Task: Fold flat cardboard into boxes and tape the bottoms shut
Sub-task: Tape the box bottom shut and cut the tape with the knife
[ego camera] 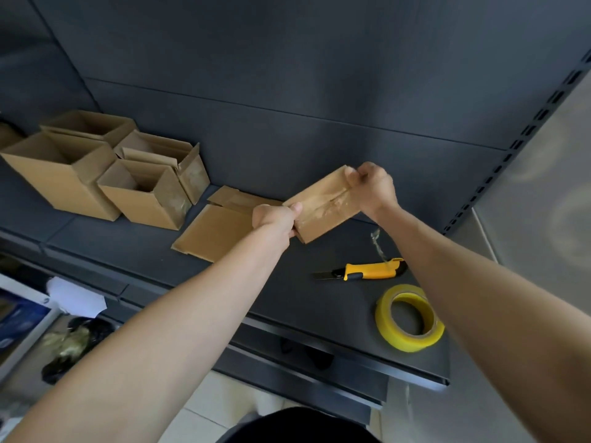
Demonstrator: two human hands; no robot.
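Held just above a dark grey metal shelf (287, 298): small brown cardboard box (323, 209), seam covered with clear tape. Left grip (276, 219) curled round the near end, right grip (375, 187) pinching the far end at the tape. Below and to the left, flat brown cardboard sheets (214, 231) on the shelf; further left, open-topped brown cardboard boxes (64, 177). Near the right forearm, yellow-handled utility knife (371, 270) and yellow tape roll (409, 321). Print on blue package (19, 318), lower left, too blurred to read.
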